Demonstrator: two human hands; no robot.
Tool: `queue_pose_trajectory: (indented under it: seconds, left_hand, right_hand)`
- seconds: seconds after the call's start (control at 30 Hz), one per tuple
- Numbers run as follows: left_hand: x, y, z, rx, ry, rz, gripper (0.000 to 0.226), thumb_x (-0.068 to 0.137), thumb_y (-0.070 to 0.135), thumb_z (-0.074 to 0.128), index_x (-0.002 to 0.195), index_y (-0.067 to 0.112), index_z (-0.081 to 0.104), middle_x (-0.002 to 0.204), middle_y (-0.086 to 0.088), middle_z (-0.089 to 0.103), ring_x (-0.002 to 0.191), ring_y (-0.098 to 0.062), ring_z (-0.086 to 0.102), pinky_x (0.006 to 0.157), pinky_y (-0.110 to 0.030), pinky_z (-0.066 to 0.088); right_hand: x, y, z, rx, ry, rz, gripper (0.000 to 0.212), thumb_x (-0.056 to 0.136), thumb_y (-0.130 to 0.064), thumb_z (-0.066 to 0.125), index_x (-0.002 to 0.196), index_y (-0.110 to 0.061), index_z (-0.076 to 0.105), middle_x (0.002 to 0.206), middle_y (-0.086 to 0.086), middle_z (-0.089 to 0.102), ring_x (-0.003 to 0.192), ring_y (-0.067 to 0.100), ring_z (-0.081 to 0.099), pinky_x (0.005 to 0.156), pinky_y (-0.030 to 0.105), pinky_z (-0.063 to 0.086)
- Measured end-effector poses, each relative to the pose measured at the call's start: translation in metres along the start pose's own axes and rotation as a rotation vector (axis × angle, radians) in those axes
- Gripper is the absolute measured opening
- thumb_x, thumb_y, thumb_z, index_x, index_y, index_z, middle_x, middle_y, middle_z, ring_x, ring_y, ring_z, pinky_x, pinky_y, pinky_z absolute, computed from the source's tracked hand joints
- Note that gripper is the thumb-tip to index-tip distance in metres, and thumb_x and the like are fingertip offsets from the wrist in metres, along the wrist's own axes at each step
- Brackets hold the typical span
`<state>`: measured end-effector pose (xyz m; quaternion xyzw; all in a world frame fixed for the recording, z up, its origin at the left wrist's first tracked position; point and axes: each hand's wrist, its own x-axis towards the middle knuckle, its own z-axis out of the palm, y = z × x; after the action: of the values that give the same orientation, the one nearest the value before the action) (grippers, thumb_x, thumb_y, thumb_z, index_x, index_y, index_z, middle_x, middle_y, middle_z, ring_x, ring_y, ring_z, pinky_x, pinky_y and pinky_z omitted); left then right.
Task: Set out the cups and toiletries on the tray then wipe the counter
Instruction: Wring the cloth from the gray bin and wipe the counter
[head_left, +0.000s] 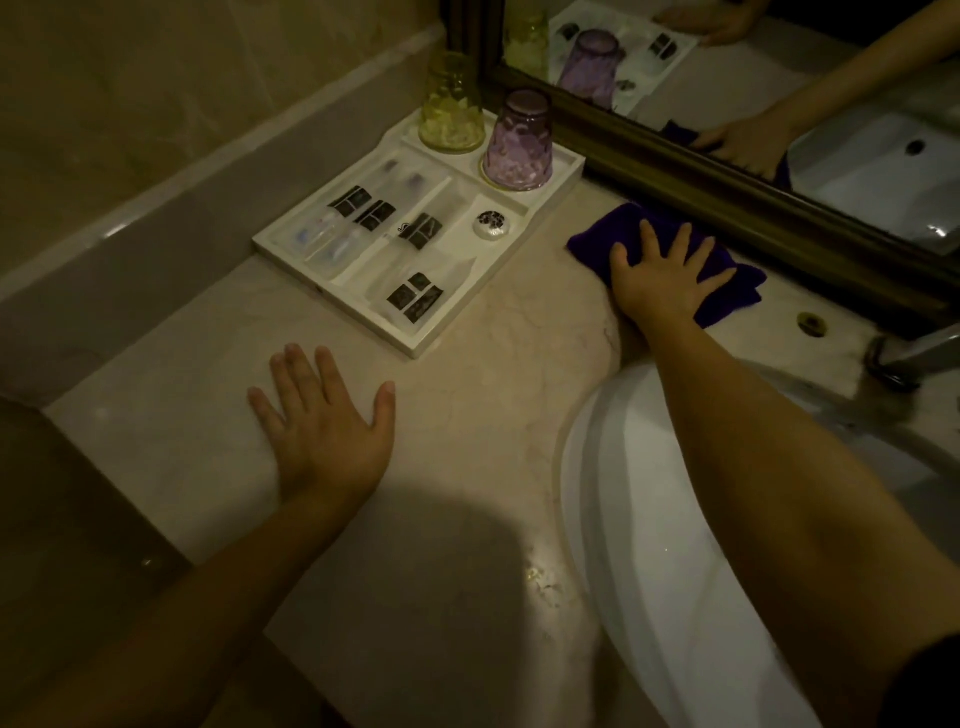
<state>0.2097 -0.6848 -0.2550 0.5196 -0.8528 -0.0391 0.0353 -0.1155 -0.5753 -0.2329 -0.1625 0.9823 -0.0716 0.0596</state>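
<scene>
Counter (467, 415): pale marble slab running from lower left to upper right of the frame; the bare stretch in the centre is the part not yet reached by the cloth, as far as can be judged.
Sink (649, 571): white basin at lower right, under the right forearm.
Tray (415, 345): white, upper centre, long axis slanting from lower right to upper left; already stocked, so the setting-out looks finished.
Right hand (660, 280): fingers spread, palm pressed flat on the cloth, gripping nothing.
Left hand (327, 421): flat and open on the counter at centre left, empty, bracing.
Cloth (727, 260): purple, just right of the tray, tight under the mirror frame (727, 208); the right hand is nearer, and unwiped marble lies down-left of it.
Cups: yellow cup (452, 111) and purple cup (519, 143), upside down at the tray's far end.
Toiletries (363, 208): wrapped sachets lying along the tray's slots.
</scene>
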Motion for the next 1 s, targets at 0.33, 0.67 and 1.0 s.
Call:
queue_pose_trajectory:
  seconds: [0.33, 0.67, 1.0]
  left_hand:
    - [-0.001, 0.0, 0.001, 0.004, -0.018, 0.003, 0.082, 0.085, 0.062, 0.013, 0.146, 0.006, 0.01, 0.156, -0.021, 0.008, 0.144, -0.032, 0.001, 0.114, -0.054, -0.002]
    - [0.001, -0.001, 0.0, 0.011, -0.039, 0.016, 0.084, 0.085, 0.064, 0.012, 0.146, 0.007, 0.007, 0.156, -0.02, 0.004, 0.144, -0.033, -0.002, 0.113, -0.053, -0.005]
    - [-0.002, 0.0, -0.011, -0.013, -0.106, 0.054, 0.081, 0.087, 0.061, 0.013, 0.146, 0.005, 0.004, 0.156, -0.021, 0.001, 0.144, -0.033, -0.003, 0.113, -0.055, -0.006]
  right_hand:
    - [-0.041, -0.014, 0.006, 0.014, 0.014, 0.117, 0.065, 0.091, -0.056, 0.016, 0.149, -0.029, 0.008, 0.158, 0.017, -0.003, 0.143, 0.044, -0.008, 0.105, 0.072, -0.007]
    - [-0.117, -0.052, 0.021, 0.034, 0.018, -0.088, 0.064, 0.092, -0.056, 0.017, 0.149, -0.029, 0.007, 0.158, 0.016, -0.003, 0.143, 0.042, -0.009, 0.105, 0.07, -0.009]
    - [-0.205, -0.07, 0.034, 0.048, -0.013, -0.286, 0.063, 0.091, -0.06, 0.018, 0.148, -0.034, 0.008, 0.159, 0.01, -0.004, 0.144, 0.036, -0.012, 0.11, 0.066, -0.01]
